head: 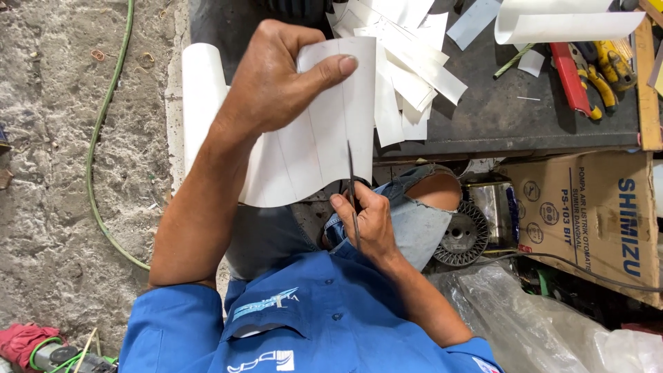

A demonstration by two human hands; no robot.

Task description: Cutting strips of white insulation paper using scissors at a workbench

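My left hand (276, 83) holds up a white, slightly curved sheet (311, 152) with thin ruled lines, thumb pressed on its face. My right hand (362, 224) grips a pair of scissors (351, 176) below the sheet. The blades point up into the sheet's lower edge along one of the lines. A pile of cut white strips (407, 69) lies on the dark tabletop (511, 110) just beyond the sheet. My knee in torn jeans (428, 200) shows under the table edge.
A rolled white sheet (559, 24) and red and yellow hand tools (590, 69) lie on the table's far right. Under it stand a cardboard box (594, 221), a round finned metal part (463, 235) and a clear plastic bag (545, 331). A green hose (93, 145) runs across the concrete floor at left.
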